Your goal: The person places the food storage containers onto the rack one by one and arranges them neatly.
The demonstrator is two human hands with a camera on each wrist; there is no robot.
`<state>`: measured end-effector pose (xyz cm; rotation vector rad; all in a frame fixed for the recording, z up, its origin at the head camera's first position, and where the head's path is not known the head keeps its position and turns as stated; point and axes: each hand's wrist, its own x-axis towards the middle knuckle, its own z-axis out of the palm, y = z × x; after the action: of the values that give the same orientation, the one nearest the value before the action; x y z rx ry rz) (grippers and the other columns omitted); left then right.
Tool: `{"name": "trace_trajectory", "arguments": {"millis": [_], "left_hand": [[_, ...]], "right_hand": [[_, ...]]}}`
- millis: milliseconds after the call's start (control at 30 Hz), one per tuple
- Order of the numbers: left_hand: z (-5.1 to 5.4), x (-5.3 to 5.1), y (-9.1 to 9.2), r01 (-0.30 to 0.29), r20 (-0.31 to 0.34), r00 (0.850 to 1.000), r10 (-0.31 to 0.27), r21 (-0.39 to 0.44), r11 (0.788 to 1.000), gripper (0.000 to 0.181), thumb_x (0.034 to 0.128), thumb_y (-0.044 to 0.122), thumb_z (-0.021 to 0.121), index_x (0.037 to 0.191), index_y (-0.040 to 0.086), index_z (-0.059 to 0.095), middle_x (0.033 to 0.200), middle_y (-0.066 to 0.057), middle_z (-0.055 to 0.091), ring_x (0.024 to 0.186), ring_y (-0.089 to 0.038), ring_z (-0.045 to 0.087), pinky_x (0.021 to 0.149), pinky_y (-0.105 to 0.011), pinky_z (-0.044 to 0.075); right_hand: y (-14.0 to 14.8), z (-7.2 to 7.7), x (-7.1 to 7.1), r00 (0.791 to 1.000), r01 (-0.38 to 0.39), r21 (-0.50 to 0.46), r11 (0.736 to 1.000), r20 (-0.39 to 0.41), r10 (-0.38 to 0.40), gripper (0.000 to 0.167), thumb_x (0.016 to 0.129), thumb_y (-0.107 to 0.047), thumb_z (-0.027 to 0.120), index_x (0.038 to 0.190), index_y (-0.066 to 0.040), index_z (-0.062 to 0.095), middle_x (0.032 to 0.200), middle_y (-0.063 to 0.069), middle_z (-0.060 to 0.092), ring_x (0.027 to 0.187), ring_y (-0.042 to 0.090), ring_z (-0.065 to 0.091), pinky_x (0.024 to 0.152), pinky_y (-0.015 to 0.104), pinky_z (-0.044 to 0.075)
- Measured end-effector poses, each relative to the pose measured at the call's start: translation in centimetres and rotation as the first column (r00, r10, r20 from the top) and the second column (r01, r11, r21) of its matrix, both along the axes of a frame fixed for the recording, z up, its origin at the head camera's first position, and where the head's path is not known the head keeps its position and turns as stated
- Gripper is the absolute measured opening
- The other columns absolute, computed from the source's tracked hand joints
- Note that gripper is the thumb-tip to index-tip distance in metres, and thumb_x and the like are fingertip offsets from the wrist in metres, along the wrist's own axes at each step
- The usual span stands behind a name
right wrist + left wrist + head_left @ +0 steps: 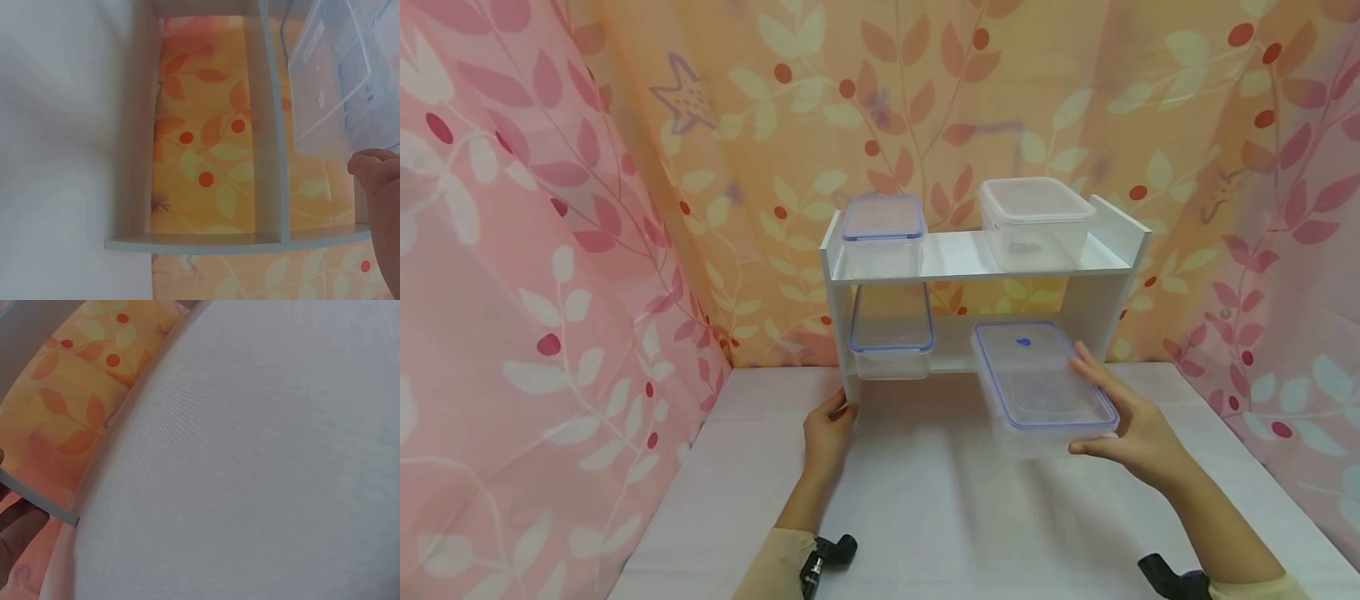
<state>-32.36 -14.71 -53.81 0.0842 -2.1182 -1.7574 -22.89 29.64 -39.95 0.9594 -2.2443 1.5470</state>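
My right hand (pixel 1135 429) grips the right edge of a clear food container (pixel 1037 379) with a blue-rimmed lid, thumb at the near corner and fingers along the side. This container is in the air, at the front of the middle level of a white shelf (pixel 1086 312). From the right wrist view, the container's translucent wall (pixel 325 94) and part of the hand (pixel 384 194) show. At the shelf's lower left, my left hand (pixel 829 437) pinches the side panel; the left wrist view has its fingers (pixel 25 534) beside the panel edge (pixel 40 500).
Another blue-rimmed container (pixel 891 329) sits on the middle level at left. On the top level stand a small blue-rimmed container (pixel 883 225) at left and a larger white-lidded one (pixel 1037 212) at right. White cloth (pixel 917 517) covers the table; patterned curtains (pixel 880 100) surround it.
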Motion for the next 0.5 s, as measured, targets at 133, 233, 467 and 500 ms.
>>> {"name": "trace_trajectory", "arguments": {"millis": [133, 233, 467, 500], "left_hand": [[0.0, 0.0, 0.0, 0.001, 0.011, 1.0, -0.001, 0.0, 1.0, 0.037, 0.0936, 0.02, 0.076, 0.131, 0.021, 0.072, 0.129, -0.003, 0.072, 0.108, -0.022, 0.072, 0.077, -0.033, 0.061], [0.0, -0.1, -0.1, 0.0, 0.017, 1.0, 0.0, 0.0, 1.0, 0.037, 0.0936, 0.021, 0.077, 0.13, 0.021, 0.073, 0.129, -0.002, 0.072, 0.108, -0.021, 0.073, 0.079, -0.034, 0.062], [-0.1, -0.1, -0.1, 0.004, 0.0, 1.0, -0.004, -0.008, 1.0, 0.036, 0.0941, 0.021, 0.076, 0.13, 0.02, 0.072, 0.129, -0.002, 0.071, 0.108, -0.021, 0.073, 0.083, -0.038, 0.062], [-0.1, -0.1, -0.2, 0.003, -0.001, 1.0, -0.003, -0.01, 1.0, 0.036, 0.0941, 0.021, 0.076, 0.13, 0.02, 0.072, 0.129, -0.002, 0.071, 0.108, -0.021, 0.073, 0.083, -0.038, 0.062]], "right_hand": [[0.1, 0.3, -0.6, 1.0, -0.005, -0.014, 1.0, 0.012, 0.005, 0.104, 0.066, 0.025, 0.081, 0.157, 0.004, 0.033, 0.171, 0.016, 0.014, 0.154, 0.0, 0.019, 0.106, 0.009, 0.039], [0.3, 0.4, -1.0, 1.0, 0.015, -0.003, 1.0, 0.019, -0.015, 0.103, 0.068, 0.023, 0.081, 0.157, 0.002, 0.034, 0.171, 0.014, 0.015, 0.152, -0.002, 0.022, 0.105, 0.009, 0.039], [0.6, 0.3, -2.0, 0.999, 0.025, -0.001, 1.0, 0.024, -0.025, 0.102, 0.069, 0.023, 0.08, 0.158, 0.0, 0.034, 0.171, 0.013, 0.015, 0.152, -0.001, 0.021, 0.105, 0.008, 0.039], [0.6, 0.4, -2.2, 0.999, 0.031, 0.005, 0.999, 0.021, -0.032, 0.102, 0.07, 0.023, 0.08, 0.158, 0.0, 0.034, 0.171, 0.013, 0.016, 0.152, -0.001, 0.022, 0.104, 0.008, 0.039]]}}
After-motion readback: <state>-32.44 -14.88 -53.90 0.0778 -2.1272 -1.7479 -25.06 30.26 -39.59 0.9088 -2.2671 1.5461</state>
